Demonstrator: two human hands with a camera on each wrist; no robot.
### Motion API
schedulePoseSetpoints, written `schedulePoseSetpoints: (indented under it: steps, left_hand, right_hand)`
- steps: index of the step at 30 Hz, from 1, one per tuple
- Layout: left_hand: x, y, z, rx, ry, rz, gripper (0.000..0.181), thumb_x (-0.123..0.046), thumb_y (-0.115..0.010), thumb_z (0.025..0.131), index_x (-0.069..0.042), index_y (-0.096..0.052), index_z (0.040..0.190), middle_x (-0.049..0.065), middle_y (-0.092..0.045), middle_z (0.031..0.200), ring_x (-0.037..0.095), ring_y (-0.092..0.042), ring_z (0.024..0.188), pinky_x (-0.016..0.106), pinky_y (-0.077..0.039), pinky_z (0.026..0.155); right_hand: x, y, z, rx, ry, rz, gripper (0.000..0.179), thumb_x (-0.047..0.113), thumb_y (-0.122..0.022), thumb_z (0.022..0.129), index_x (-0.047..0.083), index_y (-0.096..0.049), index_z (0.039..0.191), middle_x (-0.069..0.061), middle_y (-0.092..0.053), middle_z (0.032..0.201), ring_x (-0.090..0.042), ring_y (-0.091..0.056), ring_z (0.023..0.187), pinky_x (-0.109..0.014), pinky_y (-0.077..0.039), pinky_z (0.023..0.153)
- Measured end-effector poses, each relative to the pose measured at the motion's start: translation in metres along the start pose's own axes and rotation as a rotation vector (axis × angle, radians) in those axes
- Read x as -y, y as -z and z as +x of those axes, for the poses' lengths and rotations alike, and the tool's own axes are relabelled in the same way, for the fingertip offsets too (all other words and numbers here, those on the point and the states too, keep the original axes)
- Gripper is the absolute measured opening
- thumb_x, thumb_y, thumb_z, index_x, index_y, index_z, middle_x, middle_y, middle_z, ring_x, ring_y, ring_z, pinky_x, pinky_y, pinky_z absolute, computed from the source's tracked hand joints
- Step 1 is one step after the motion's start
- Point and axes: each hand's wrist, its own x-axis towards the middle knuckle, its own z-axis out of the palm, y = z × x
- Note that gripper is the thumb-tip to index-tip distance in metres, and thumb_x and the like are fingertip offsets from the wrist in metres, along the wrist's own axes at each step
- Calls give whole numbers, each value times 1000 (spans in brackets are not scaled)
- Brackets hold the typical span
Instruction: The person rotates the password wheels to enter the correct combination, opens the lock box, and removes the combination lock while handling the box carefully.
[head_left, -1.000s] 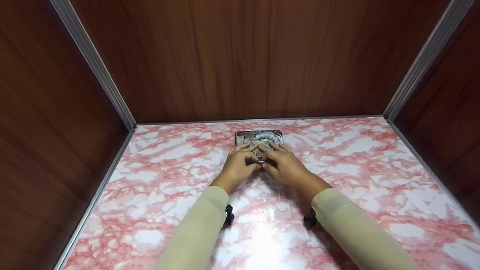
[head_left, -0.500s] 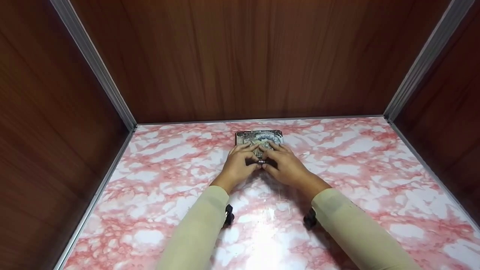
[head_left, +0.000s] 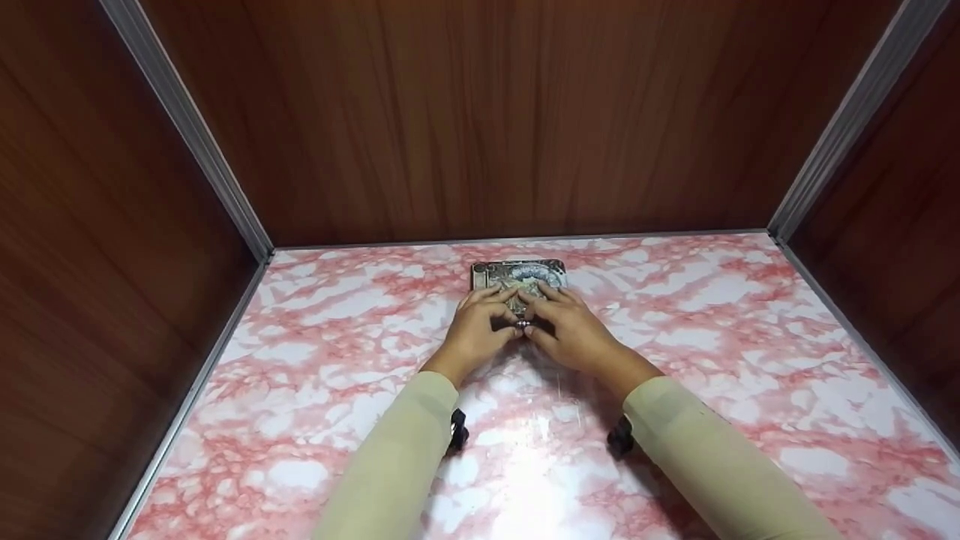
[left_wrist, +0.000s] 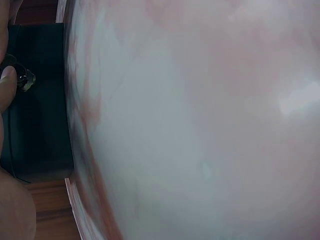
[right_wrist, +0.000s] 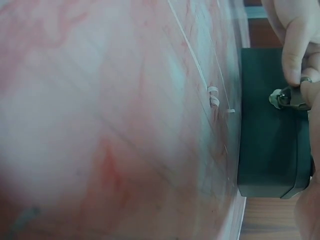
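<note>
A box (head_left: 529,274) with a patterned lid and dark green sides stands near the back of the table. On its front face is a small metal clasp (right_wrist: 276,99) with a hanging loop, which the left wrist view also shows. My left hand (head_left: 476,322) and right hand (head_left: 571,324) meet at the box's front, fingers spread over the lid's near part. Both thumbs bend in under the lid's edge, pinching the clasp from either side. In the right wrist view the left thumb (right_wrist: 294,65) presses on the metal piece. The hands hide much of the lid.
The table (head_left: 337,360) has a red and white marbled top, with a bright glare near the front. Dark wood panels (head_left: 480,120) with grey metal edging (head_left: 191,124) close it in at the back and both sides. Dark wrist cameras (head_left: 620,437) sit under the sleeves.
</note>
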Motion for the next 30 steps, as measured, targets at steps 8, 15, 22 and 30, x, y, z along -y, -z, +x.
schedulePoseSetpoints:
  steps: [8,15,22,30]
  left_hand:
    - [1,-1,0,-11,-15,-9,10,-16,-89,94,-18,-86,103,-11,-59,171,25,-44,168,53,-25,145]
    - [1,-1,0,-9,-26,2,9,-17,-90,95,-17,-86,103,-10,-60,171,25,-45,168,52,-26,144]
    - [1,-1,0,-16,-31,-2,8,-16,-90,94,-17,-87,102,-8,-61,170,26,-46,167,52,-28,144]
    - [1,-1,1,-15,-20,-10,8,-17,-90,94,-17,-86,101,-8,-60,170,26,-45,168,53,-28,143]
  right_hand:
    - [1,1,-1,6,-26,9,67,28,-78,107,17,-55,169,-9,-73,156,-43,-41,169,-69,-19,144]
    - [0,-1,-1,-9,9,26,32,24,-79,106,15,-74,137,-4,-60,172,-45,-44,168,-73,-22,141]
    - [-1,0,-1,-7,1,24,55,24,-77,107,14,-64,160,-6,-74,155,-43,-43,168,-71,-22,142]
    - [0,0,-1,-13,-1,16,67,25,-78,107,14,-55,169,-7,-84,135,-42,-45,168,-71,-22,142]
